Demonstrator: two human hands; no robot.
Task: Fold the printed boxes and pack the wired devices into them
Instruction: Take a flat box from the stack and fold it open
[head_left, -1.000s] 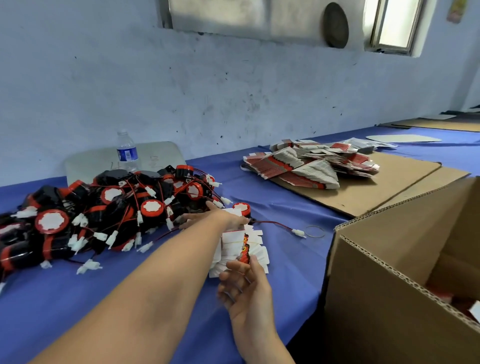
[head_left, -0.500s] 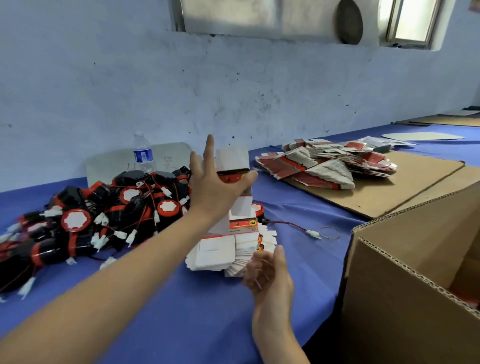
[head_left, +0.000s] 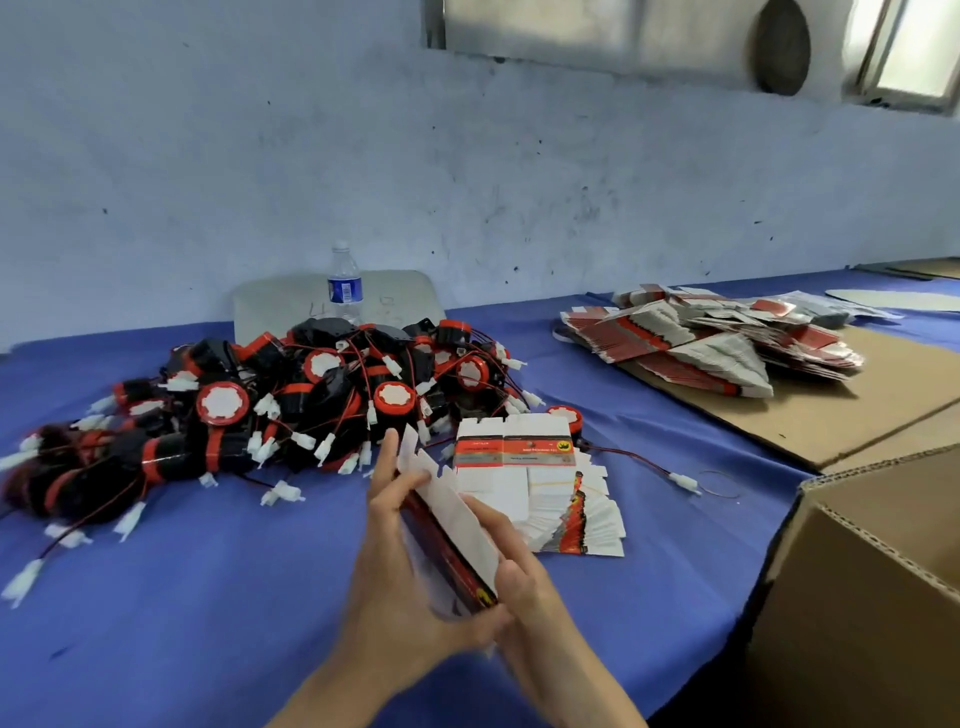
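Two hands hold one flat printed box (head_left: 451, 525) edge-up just above the counter (head_left: 208, 597): the left hand (head_left: 400, 566) grips it from the left with fingers curled along its red face, while the right hand (head_left: 511, 564) pinches the white side near the lower end. To open it cleanly, I would press the opposite creases toward each other so the sleeve squares up, then tuck the notched bottom flaps before letting go. More flat boxes lie in a fanned stack (head_left: 540, 493) just beyond the hands. Wired devices (head_left: 270, 405) are heaped to the left, within reach for packing next.
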